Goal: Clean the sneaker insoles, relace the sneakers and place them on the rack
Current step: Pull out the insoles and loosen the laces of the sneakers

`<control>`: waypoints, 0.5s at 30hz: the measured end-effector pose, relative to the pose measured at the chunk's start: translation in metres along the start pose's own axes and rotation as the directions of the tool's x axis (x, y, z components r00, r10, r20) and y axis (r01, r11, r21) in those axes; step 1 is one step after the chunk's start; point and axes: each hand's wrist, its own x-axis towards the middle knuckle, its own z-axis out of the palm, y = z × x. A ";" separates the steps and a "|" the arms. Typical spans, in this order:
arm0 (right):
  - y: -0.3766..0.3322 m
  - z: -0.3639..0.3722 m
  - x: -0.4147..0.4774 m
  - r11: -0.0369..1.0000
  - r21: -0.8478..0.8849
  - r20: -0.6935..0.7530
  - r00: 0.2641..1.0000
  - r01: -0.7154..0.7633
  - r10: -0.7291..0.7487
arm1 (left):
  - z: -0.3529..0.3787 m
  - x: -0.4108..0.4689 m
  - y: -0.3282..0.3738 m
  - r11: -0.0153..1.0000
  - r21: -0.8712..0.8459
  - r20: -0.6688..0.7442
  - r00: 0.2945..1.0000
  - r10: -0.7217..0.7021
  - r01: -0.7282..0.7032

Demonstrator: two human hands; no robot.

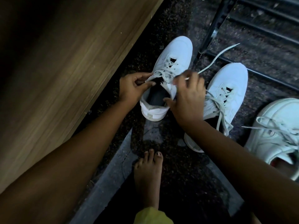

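The dark speckled floor point(181, 172) bore a left white sneaker point(171, 62) just beside a right white sneaker point(226, 88), with a bare foot point(148, 172) near their heels.

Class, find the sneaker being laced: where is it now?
Head view, centre: the sneaker stands on the floor between the wooden panel on its left and a second sneaker on its right, the left hand and right hand pinching its laces.

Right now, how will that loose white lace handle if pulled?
Likely floppy: the flat white shoelace arcs loosely from the right hand. Thin, so probably light. May slide through the white sneaker's eyelets before dragging it.
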 end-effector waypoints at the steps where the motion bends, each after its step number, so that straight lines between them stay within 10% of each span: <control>1: -0.003 -0.002 0.005 0.974 -0.047 -0.051 0.973 0.224 -0.226 | -0.001 -0.005 0.000 1.000 0.005 0.003 1.000 -0.029 0.029; 4: -0.016 -0.008 0.026 0.770 0.047 0.340 0.715 0.636 -0.611 | 0.000 -0.032 -0.005 0.990 0.035 -0.030 0.991 -0.134 0.135; 6: -0.031 -0.013 0.044 0.769 0.009 0.677 0.562 0.639 -0.474 | 0.007 -0.056 -0.007 0.956 -0.082 -0.094 0.953 -0.288 0.281; 9: -0.052 -0.011 0.059 0.658 -0.044 0.784 0.434 0.752 -0.444 | 0.018 -0.074 -0.005 0.785 -0.307 -0.049 0.815 -0.578 0.538; 15: -0.053 0.013 0.061 0.524 -0.163 0.830 0.403 0.836 -0.386 | 0.024 -0.066 0.017 0.484 -0.647 0.058 0.670 -0.740 0.589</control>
